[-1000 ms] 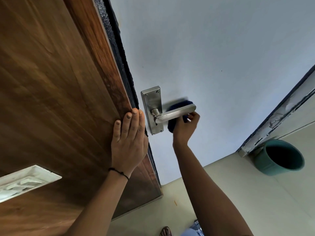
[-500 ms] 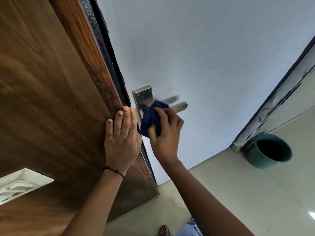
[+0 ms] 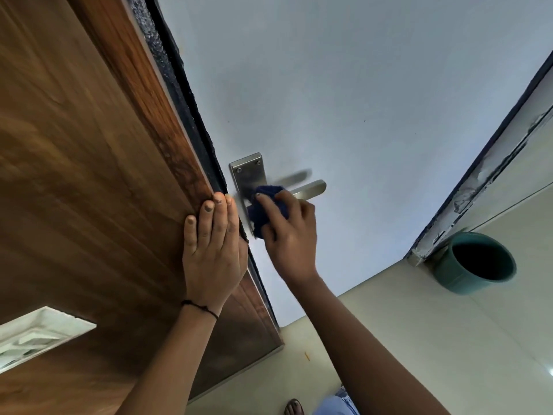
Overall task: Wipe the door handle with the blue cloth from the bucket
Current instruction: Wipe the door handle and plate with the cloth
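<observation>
Little changed since a half-second ago: right hand bunching cloth against handle plate; left hand spread flat on door; bucket at four o'clock.

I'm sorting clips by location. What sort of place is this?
Probably indoors at a doorway in a home or similar building: a wooden door with a metal handle, painted wall, tiled floor.

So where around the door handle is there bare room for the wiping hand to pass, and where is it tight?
Free: the white door face above the backplate and right of the lever, out to the door frame; also the floor between door and teal bucket. Tight: the door edge, where the left hand sits beside the right hand pressing the blue cloth.
</observation>
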A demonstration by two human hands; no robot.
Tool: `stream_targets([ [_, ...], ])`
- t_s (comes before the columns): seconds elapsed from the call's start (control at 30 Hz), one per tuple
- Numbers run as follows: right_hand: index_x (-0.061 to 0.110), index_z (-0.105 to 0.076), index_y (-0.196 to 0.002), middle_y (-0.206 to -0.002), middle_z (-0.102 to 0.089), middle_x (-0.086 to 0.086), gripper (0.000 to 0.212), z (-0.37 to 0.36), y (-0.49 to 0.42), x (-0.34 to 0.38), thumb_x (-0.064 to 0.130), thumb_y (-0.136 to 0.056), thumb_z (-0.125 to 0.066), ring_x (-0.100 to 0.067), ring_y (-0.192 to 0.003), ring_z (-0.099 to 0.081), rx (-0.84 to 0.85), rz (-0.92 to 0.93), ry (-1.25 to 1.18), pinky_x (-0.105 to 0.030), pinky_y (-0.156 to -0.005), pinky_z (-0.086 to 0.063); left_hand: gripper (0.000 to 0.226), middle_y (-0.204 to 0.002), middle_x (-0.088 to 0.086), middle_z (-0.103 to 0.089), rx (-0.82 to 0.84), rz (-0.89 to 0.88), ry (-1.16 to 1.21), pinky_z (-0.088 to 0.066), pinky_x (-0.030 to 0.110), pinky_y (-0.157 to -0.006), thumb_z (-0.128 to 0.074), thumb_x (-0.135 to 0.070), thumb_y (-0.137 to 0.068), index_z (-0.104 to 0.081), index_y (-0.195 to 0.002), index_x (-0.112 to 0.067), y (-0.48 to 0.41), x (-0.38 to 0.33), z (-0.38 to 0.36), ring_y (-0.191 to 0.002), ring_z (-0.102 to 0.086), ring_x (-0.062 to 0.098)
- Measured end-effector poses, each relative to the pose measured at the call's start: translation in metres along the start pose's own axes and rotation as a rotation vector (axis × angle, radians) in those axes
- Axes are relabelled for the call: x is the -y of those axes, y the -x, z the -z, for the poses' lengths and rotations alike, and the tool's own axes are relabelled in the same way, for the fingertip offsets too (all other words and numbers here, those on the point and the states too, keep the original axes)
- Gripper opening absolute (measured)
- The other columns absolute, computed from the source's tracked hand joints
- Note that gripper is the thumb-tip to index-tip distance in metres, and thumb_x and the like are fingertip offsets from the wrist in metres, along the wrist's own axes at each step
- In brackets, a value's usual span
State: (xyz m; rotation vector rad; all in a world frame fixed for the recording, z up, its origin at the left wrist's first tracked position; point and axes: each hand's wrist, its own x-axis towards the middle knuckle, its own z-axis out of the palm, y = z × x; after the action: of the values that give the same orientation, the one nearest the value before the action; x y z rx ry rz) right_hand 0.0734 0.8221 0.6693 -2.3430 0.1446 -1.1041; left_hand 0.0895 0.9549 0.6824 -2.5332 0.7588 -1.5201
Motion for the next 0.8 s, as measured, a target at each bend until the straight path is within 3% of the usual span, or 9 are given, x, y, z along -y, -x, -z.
stream_targets([
  [0.17,0.023,-0.058,-0.124,-0.128,-0.046,-0.002,0.048,0.011,-0.021,-0.047,0.009,-0.079,-0.045,-0.029,-0.107,-0.038,-0.124,-0.327,-0.079,-0.036,-0.083,-0.048,0.062,-0.160,0.010,0.018,0.006,0.012,0.002,0.008,0.039,-0.120,-0.020,-0.025,-0.098,0.002,-0.152,-0.004,0.001,-0.001,-0.001,-0.148,0.015,0.022],
  [0.27,0.023,-0.055,-0.125,-0.130,-0.041,-0.001,0.050,0.011,-0.022,-0.043,0.002,-0.080,-0.045,-0.021,-0.107,-0.036,-0.102,-0.478,-0.247,-0.006,-0.080,-0.036,0.061,-0.160,0.011,0.017,0.010,0.023,-0.017,0.007,0.039,-0.120,-0.021,-0.025,-0.099,0.000,-0.152,-0.004,0.002,-0.001,-0.002,-0.148,0.015,0.022],
  [0.3,0.023,-0.055,-0.123,-0.129,-0.041,-0.001,0.050,0.012,-0.024,-0.040,0.001,-0.079,-0.044,-0.019,-0.108,-0.037,-0.116,-0.539,-0.314,-0.005,-0.081,-0.034,0.061,-0.160,0.011,0.017,0.012,0.025,-0.018,0.007,0.040,-0.120,-0.021,-0.025,-0.099,0.000,-0.152,-0.004,0.002,-0.002,-0.002,-0.148,0.015,0.022],
  [0.37,0.022,-0.059,-0.110,-0.119,-0.048,-0.002,0.044,0.012,-0.026,-0.042,0.000,-0.076,-0.042,-0.019,-0.104,-0.047,-0.132,-0.640,-0.553,-0.020,-0.087,-0.042,0.061,-0.160,0.010,0.017,0.019,0.018,-0.012,0.007,0.040,-0.120,-0.021,-0.026,-0.099,-0.001,-0.152,-0.004,0.002,-0.002,-0.001,-0.148,0.014,0.022],
  [0.47,0.022,-0.060,-0.081,-0.096,-0.059,-0.016,0.037,0.013,-0.029,-0.050,-0.006,-0.072,-0.036,-0.020,-0.074,-0.053,-0.138,-0.707,-0.731,-0.029,-0.064,-0.053,0.061,-0.161,0.010,0.016,0.028,0.016,-0.007,0.006,0.040,-0.120,-0.022,-0.025,-0.099,-0.001,-0.152,-0.004,0.002,-0.001,-0.001,-0.149,0.013,0.022],
  [0.57,0.014,-0.058,-0.108,-0.115,-0.049,-0.010,0.040,0.004,-0.019,-0.047,-0.003,-0.076,-0.040,-0.022,-0.100,-0.052,-0.006,-0.756,-0.613,-0.029,-0.086,-0.054,0.061,-0.160,0.010,0.016,0.030,0.036,-0.025,0.006,0.040,-0.120,-0.021,-0.025,-0.099,-0.001,-0.152,-0.004,0.001,-0.003,0.000,-0.149,0.013,0.022],
  [0.67,0.014,-0.051,-0.112,-0.116,-0.043,-0.005,0.035,-0.002,-0.008,-0.029,0.001,-0.081,-0.043,-0.024,-0.112,-0.049,0.146,-0.734,-0.608,-0.041,-0.097,-0.048,0.060,-0.160,0.010,0.018,0.057,0.054,-0.037,0.008,0.039,-0.119,-0.020,-0.023,-0.098,0.001,-0.152,-0.005,-0.002,-0.006,0.002,-0.148,0.015,0.022],
  [0.77,0.020,-0.043,-0.120,-0.114,-0.047,-0.002,0.041,0.011,0.000,-0.032,-0.004,-0.087,-0.044,0.000,-0.095,-0.060,0.133,-0.815,-0.730,-0.010,-0.073,-0.049,0.066,-0.160,0.017,0.012,0.084,0.129,0.032,0.010,0.039,-0.119,-0.026,-0.019,-0.095,0.005,-0.152,-0.006,-0.005,-0.015,0.007,-0.148,0.016,0.023],
  [0.8,0.019,-0.040,-0.125,-0.119,-0.050,-0.004,0.043,0.019,0.002,-0.040,-0.002,-0.088,-0.046,0.001,-0.087,-0.060,0.131,-0.890,-0.758,-0.009,-0.065,-0.048,0.071,-0.157,0.022,0.004,0.099,0.190,0.089,0.010,0.038,-0.119,-0.032,-0.017,-0.092,0.005,-0.151,-0.006,-0.007,-0.021,0.010,-0.148,0.012,0.027],
])
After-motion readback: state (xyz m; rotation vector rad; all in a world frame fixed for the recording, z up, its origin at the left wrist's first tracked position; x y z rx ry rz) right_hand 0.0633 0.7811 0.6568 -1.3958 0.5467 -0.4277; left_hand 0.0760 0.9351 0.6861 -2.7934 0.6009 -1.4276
